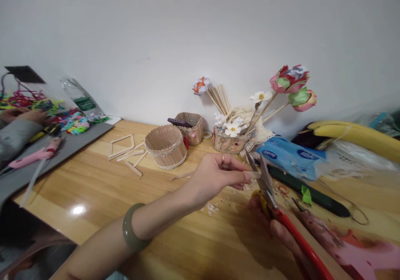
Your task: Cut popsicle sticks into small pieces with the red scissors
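My left hand (pixel 214 176) pinches a thin flat wooden craft stick (pixel 255 174), and the stick's short end sticks out past the fingertips. In my right hand (pixel 286 236) is a pair of scissors (pixel 269 194) with red handles. Its blades are parted, pointing away from me, with the end of the stick between them. Pale wood chips (pixel 211 208) lie scattered on the table under my hands. Beyond my left hand stands a round basket (pixel 165 148) made of upright wooden strips, trimmed along the rim and base.
Loose sticks (pixel 134 169) lie left of the basket. A phone rests on a second basket (pixel 195 134); a third (pixel 229 144) holds paper flowers. To the right are a blue wipes pack (pixel 290 157), bananas (pixel 353 134) and a pink glue gun (pixel 359 257). Another person's hands (pixel 28 115) are far left.
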Available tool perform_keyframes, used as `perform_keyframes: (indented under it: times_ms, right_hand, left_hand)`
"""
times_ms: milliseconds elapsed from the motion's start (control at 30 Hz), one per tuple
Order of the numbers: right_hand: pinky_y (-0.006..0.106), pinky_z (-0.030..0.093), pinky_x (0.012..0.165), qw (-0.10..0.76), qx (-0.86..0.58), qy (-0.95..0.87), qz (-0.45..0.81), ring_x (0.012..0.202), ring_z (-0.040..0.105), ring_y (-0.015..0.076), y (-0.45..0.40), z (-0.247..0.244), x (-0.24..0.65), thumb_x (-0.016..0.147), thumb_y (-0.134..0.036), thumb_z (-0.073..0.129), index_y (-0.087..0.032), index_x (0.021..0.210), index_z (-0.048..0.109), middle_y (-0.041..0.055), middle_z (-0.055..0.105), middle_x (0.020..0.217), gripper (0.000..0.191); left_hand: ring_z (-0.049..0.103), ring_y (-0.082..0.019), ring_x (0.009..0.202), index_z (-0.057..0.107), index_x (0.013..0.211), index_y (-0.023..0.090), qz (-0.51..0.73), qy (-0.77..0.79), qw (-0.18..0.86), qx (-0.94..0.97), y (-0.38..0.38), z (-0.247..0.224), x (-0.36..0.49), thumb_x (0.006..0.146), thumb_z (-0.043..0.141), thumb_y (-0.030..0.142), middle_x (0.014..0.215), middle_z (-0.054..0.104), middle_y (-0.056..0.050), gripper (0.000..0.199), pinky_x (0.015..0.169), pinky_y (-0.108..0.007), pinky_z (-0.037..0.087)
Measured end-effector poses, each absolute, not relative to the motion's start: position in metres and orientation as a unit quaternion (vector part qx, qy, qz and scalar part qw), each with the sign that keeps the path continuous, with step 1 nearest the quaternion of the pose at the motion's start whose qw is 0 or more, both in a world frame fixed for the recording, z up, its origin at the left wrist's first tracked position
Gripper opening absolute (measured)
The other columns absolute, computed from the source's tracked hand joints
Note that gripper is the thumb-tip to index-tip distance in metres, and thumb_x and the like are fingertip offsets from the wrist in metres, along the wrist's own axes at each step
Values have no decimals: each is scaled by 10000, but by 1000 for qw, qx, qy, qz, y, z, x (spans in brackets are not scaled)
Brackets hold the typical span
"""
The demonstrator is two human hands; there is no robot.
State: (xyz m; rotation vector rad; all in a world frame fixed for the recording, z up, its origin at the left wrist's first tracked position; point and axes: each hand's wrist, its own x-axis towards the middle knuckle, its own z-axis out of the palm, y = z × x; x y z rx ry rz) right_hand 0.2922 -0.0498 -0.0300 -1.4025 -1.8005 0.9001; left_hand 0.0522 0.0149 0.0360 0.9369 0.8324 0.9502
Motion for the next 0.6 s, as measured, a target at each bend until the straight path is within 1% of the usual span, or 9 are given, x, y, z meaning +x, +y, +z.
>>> perform_keyframes:
  times_ms: [100, 200, 267, 367, 433, 500, 533, 567, 600]
  right_hand:
    - [362, 557, 552, 345, -529, -655, 415, 765, 658, 259, -50, -33, 293, 885, -528, -25, -318, 919, 598, 81, 683, 903, 658]
    - [372, 567, 579, 353, -517, -630, 459, 786, 659, 270, -51, -33, 296, 865, -571, -40, -305, 914, 601, 89, 684, 902, 696]
    - [389, 573, 627, 354, -508, -620, 482, 834, 654, 286, -51, -31, 297, 855, -612, 2, -290, 922, 608, 100, 684, 929, 689]
    - [396, 572, 622, 349, -489, -617, 509, 863, 644, 299, -49, -23, 293, 844, -660, 127, -273, 954, 616, 106, 680, 955, 633]
    - [381, 563, 595, 347, -476, -619, 520, 851, 641, 295, -45, -14, 285, 821, -699, 191, -268, 945, 623, 98, 680, 923, 623]
    - [360, 546, 586, 340, -463, -629, 524, 812, 636, 278, -42, -1, 273, 788, -738, 249, -265, 889, 631, 82, 674, 837, 617]
    - [356, 535, 589, 323, -458, -635, 531, 785, 629, 272, -40, 6, 267, 776, -733, 325, -253, 867, 636, 80, 667, 800, 579]
    - [342, 516, 577, 301, -452, -659, 520, 699, 613, 244, -38, 14, 260, 762, -714, 406, -246, 806, 631, 62, 639, 706, 521]
    - [334, 504, 581, 278, -461, -672, 508, 653, 595, 226, -36, 21, 253, 751, -673, 490, -239, 766, 620, 47, 614, 653, 453]
  left_hand:
    - [560, -55, 504, 633, 631, 105, 430, 369, 712, 415, 14, 36, 52, 577, 746, 139, 561, 637, 13, 130, 550, -187, 468]
    - [558, -54, 503, 642, 631, 104, 429, 366, 712, 419, 14, 36, 52, 558, 766, 163, 562, 638, 12, 155, 548, -185, 465]
    - [554, -53, 503, 650, 635, 103, 428, 365, 710, 425, 14, 36, 52, 542, 783, 195, 565, 638, 11, 186, 549, -184, 462]
    - [547, -52, 508, 656, 641, 103, 429, 367, 704, 432, 14, 36, 52, 528, 796, 234, 567, 634, 12, 223, 554, -187, 459]
    - [543, -53, 506, 647, 633, 102, 429, 371, 702, 430, 14, 37, 52, 517, 802, 246, 563, 631, 13, 241, 556, -192, 458]
    - [542, -56, 495, 624, 611, 103, 432, 375, 703, 422, 14, 38, 53, 496, 811, 250, 558, 630, 13, 264, 553, -201, 457]
    - [542, -58, 490, 611, 600, 104, 434, 378, 704, 417, 15, 38, 53, 485, 816, 250, 554, 629, 12, 277, 550, -205, 456]
    - [544, -60, 488, 600, 593, 105, 435, 380, 705, 413, 15, 39, 53, 474, 819, 248, 552, 629, 11, 288, 549, -209, 455]
    - [548, -62, 490, 592, 590, 105, 437, 380, 705, 410, 15, 39, 53, 468, 821, 245, 551, 629, 9, 295, 549, -211, 455]
